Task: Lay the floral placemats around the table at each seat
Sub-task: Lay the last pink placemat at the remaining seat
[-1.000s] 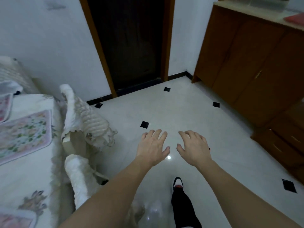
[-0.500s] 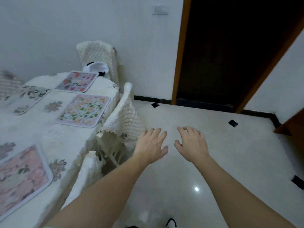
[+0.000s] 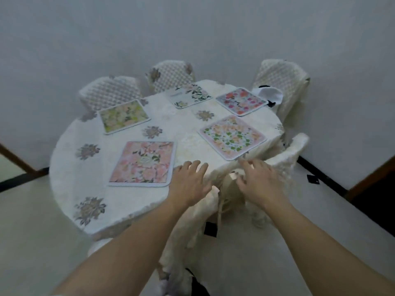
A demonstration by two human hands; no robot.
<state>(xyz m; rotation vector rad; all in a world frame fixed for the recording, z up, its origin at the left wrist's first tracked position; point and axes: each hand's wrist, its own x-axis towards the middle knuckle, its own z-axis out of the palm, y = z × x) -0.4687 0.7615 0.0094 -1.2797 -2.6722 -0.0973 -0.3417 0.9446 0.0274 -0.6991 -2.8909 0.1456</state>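
My left hand (image 3: 189, 184) and right hand (image 3: 259, 181) hover flat-fingered, holding nothing, over the round white-clothed table (image 3: 70, 167) bearing five floral placemats (image 3: 143, 164).

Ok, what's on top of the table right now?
Five floral placemats lie flat on a white tablecloth. The cloth covers the tabletop, so its surface and anything under the mats cannot be seen.

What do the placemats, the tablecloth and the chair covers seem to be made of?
Placemats: probably printed fabric or a thin pad, matte; flat, rounded corners, pale edge binding. Tablecloth: cloth with flower motifs; it drapes over the rim. Chair covers: quilted textile, by the diamond pattern.
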